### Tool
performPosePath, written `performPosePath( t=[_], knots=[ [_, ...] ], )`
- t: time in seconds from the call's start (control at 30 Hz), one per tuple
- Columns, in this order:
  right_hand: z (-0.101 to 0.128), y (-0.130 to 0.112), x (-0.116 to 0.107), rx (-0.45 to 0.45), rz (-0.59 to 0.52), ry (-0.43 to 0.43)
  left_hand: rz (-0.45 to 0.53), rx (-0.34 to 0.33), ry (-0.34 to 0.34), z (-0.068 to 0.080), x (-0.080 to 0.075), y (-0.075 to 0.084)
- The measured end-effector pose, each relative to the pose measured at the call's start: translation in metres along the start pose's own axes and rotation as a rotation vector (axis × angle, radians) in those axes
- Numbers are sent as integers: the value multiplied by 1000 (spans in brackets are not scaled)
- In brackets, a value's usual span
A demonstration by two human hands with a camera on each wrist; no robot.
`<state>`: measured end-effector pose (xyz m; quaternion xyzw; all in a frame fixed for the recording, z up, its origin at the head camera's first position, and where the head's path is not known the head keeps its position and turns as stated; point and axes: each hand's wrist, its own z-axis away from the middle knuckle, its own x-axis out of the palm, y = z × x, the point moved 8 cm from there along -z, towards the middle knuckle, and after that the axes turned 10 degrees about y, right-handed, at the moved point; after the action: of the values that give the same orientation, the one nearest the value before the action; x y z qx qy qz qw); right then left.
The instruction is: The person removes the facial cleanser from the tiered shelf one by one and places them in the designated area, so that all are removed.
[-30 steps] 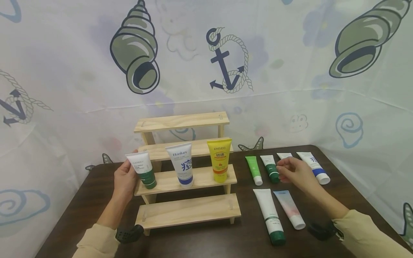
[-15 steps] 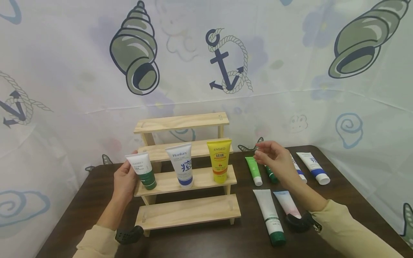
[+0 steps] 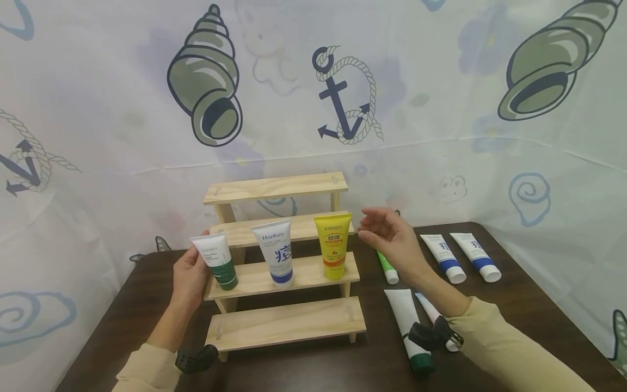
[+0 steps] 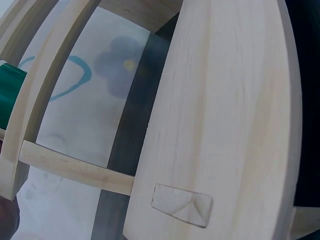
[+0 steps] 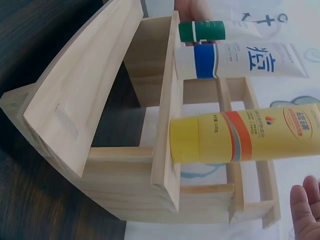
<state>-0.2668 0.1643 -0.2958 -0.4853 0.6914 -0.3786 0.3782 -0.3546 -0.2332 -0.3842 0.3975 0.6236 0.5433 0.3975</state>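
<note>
Left hand [image 3: 188, 277]: fingers and thumb wrapped round the green-and-white tube [image 3: 217, 260], which stands cap-down at the 9 o'clock end of the second step of the wooden rack [image 3: 289, 321]; in the right wrist view the same tube [image 5: 210, 31] shows its green cap at the step's edge. Right hand [image 3: 392, 242]: fingers spread and relaxed, grasping nothing, hovering just at 3 o'clock of the yellow tube [image 3: 334, 245], apart from it. Between the two on the same step stands the blue-and-white tube [image 3: 276, 251]. On the dark table [image 3: 122, 305], at 3 o'clock of the rack, lie a thin green tube [image 3: 387, 267], two white tubes with blue caps [image 3: 443, 256], a long white tube with a green cap [image 3: 409, 326] and a pale tube partly hidden by the sleeve. Risk: the upright tubes balance on their caps on a narrow step, so a brush from the open right hand would likely topple the yellow tube forward; a careless release by the left hand could tip the green-and-white tube off the step's end
</note>
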Motion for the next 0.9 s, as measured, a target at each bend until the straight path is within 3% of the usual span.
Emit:
performPosePath(
  t=[0.47, 0.9],
  knots=[
    [-1, -2, 21, -29, -122, -65, -11, 5, -12, 0, -1, -2],
    [-3, -1, 31, -29, -64, -82, -1, -10, -9, 0, 0, -1]
  ],
)
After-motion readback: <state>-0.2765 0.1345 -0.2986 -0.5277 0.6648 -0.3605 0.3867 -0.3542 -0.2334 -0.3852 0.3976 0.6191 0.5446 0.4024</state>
